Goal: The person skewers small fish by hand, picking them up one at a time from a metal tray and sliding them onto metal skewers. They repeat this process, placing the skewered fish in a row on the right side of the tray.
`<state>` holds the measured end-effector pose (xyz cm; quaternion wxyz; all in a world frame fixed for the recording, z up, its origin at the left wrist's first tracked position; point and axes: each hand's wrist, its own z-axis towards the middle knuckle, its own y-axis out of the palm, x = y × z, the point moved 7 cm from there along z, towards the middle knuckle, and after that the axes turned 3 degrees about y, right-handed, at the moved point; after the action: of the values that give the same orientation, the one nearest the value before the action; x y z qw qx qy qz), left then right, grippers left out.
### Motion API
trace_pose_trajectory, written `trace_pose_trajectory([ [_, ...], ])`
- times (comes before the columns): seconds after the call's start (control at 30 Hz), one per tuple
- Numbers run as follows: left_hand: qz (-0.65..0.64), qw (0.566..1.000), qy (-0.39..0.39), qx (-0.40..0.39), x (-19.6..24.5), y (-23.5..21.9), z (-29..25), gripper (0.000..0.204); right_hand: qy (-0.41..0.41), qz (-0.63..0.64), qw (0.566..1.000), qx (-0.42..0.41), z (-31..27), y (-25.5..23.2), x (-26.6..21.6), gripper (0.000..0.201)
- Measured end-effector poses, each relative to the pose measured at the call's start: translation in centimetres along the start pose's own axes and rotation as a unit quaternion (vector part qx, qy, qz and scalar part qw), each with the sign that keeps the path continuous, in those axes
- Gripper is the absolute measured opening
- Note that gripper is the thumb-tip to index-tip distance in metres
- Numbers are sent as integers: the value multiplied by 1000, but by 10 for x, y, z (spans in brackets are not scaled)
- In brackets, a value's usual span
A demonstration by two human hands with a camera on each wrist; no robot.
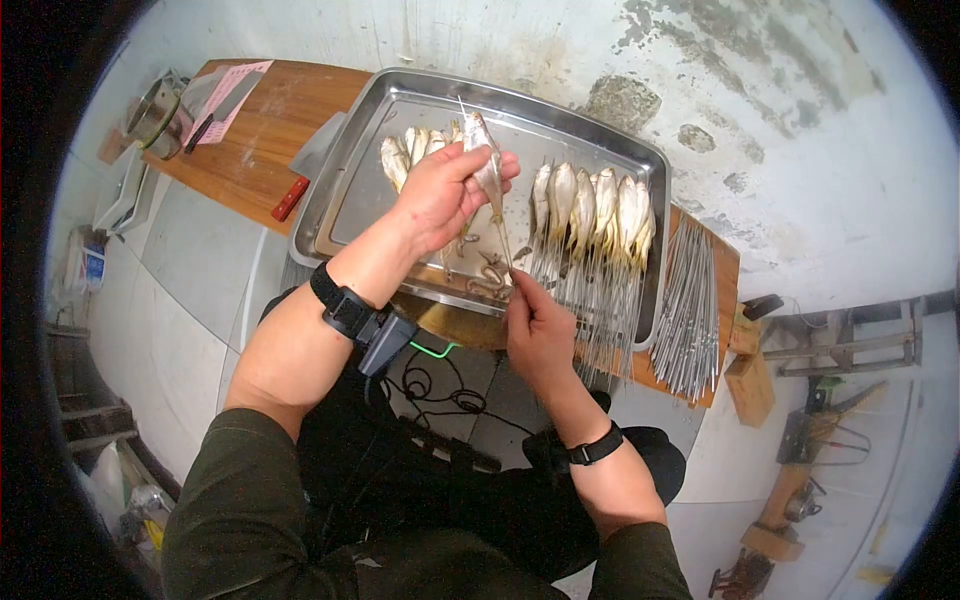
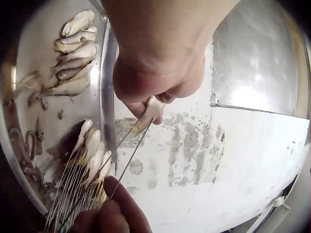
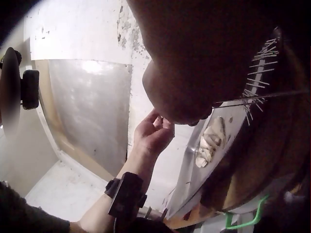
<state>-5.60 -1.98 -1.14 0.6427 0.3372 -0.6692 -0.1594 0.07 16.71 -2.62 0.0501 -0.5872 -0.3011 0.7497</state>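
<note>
In the head view my left hand (image 1: pixel 445 195) grips a small silvery fish (image 1: pixel 487 180) over the metal tray (image 1: pixel 365 215). A thin point sticks out past the fish's head. Below the fish, my right hand (image 1: pixel 540 325) pinches thin metal skewers (image 2: pixel 127 166); two of them run up to the tail in the left wrist view. Skewered fish (image 1: pixel 603 205) lie in a row at the tray's right, their skewers trailing toward me. More fish (image 1: pixel 396 160) lie at the tray's left, partly behind my left hand. The right wrist view shows the left hand (image 3: pixel 154 135) beyond the dark right hand.
A bundle of bare skewers (image 1: pixel 688 310) lies right of the tray on the wooden table (image 1: pixel 285 110). Dark scraps (image 1: pixel 488 280) lie at the tray's near side. A red-handled knife (image 1: pixel 290 198) sits by its left edge, another knife (image 1: pixel 225 105) farther left. A stained wall stands behind.
</note>
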Motion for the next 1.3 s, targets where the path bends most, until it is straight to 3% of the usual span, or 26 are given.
trace_pose_trajectory([
  [0.33, 11, 998, 28, 57, 12, -10, 5, 25, -29, -4, 1000, 4, -3, -1, -1, 26],
  [0.83, -18, 1000, 9, 7, 3, -3, 3, 21, -30, -2, 999, 20, 0, -3, 2, 25],
  [1.3, -48, 998, 3, 30, 3, -4, 3, 23, -21, -21, 999, 18, -2, 5, 0, 27],
])
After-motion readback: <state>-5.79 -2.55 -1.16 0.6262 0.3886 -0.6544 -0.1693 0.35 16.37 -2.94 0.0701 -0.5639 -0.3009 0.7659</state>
